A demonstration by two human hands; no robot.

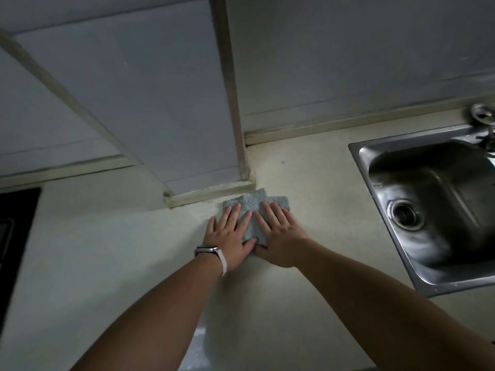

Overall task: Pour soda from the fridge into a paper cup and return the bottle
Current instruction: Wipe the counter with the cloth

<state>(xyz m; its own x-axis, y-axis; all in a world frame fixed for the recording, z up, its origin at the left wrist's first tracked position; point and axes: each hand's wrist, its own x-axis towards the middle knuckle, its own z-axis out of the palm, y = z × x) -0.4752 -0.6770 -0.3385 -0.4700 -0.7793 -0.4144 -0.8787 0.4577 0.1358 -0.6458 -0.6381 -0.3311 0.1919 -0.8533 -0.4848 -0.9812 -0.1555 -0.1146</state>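
A folded grey-blue cloth [254, 202] lies on the pale countertop [107, 250], just in front of a boxed wall column [187, 116]. My left hand [230, 236], with a watch on its wrist, presses flat on the cloth's left part with straight fingers. My right hand [278, 234] presses flat on the cloth's right part, its thumb beside my left thumb. No soda bottle, paper cup or fridge is in view.
A steel sink [428, 210] is set into the counter at the right, with a tap base [482, 113] at its far corner. A black hob [13, 231] sits at the left edge. The wall runs along the back.
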